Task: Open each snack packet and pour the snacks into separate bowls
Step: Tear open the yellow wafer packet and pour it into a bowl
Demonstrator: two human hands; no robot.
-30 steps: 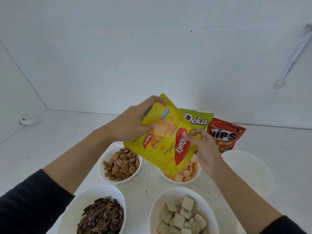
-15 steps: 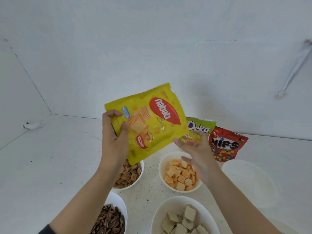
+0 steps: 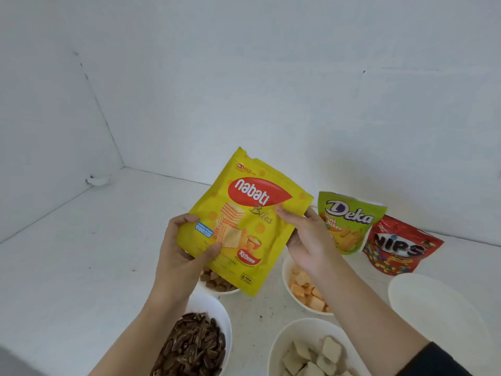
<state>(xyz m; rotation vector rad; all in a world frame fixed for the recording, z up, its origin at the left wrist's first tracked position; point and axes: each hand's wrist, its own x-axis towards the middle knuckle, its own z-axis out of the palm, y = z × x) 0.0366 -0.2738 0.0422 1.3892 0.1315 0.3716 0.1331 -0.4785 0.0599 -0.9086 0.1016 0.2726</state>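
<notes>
PLACE: bare white staging booth | SHOWN BY: blank white walls (image 3: 244, 77) cornering beyond the left grip (image 3: 184, 248) | white tabletop (image 3: 67, 267) below it

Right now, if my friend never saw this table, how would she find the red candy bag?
Look along the white back wall to the two packets standing at its foot on the right. The red NIPS bag is the right one, beside the green Deka packet. It is the only red bag, with colourful round candies printed on it.
</notes>
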